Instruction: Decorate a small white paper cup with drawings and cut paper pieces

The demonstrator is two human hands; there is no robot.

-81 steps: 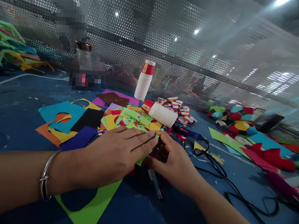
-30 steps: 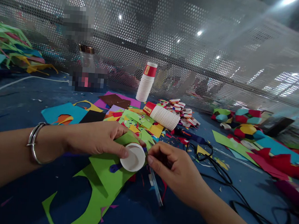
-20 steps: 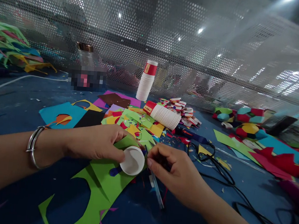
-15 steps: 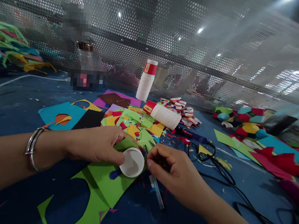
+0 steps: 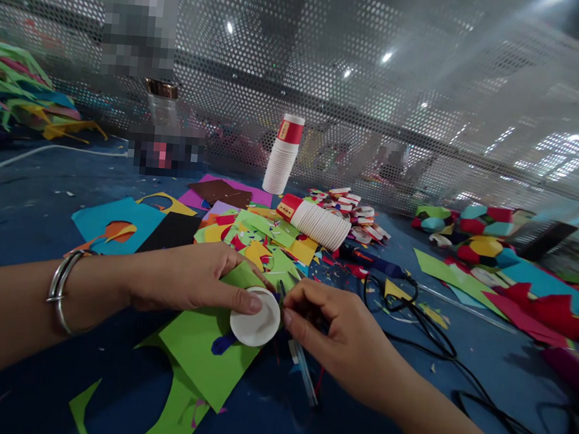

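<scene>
My left hand (image 5: pixel 199 280) grips a small white paper cup (image 5: pixel 255 331), its thumb lying across the cup's round white face. Green paper (image 5: pixel 242 277) sticks up behind the cup, against the same hand's fingers. Close to the cup's right rim, my right hand (image 5: pixel 334 324) is closed in a pinch. A thin dark tip shows beside its fingers, but what they hold is mostly hidden. Below the cup are a green sheet (image 5: pixel 208 358) and a dark blue piece (image 5: pixel 223 343). A clear stick (image 5: pixel 307 375) lies under my right hand.
Colourful paper scraps (image 5: pixel 248 230) cover the middle. Beyond stand an upright cup stack (image 5: pixel 281 159) and a lying cup stack (image 5: pixel 321 225). A dark tool (image 5: pixel 376 262) trails a black cord (image 5: pixel 425 331) on the right. A perforated metal screen (image 5: pixel 332 60) closes off the back.
My left thumb has slid from the cup's edge onto its round face. The cup has turned slightly, and the green sheet beneath has shifted a little. My right hand has hardly moved.
</scene>
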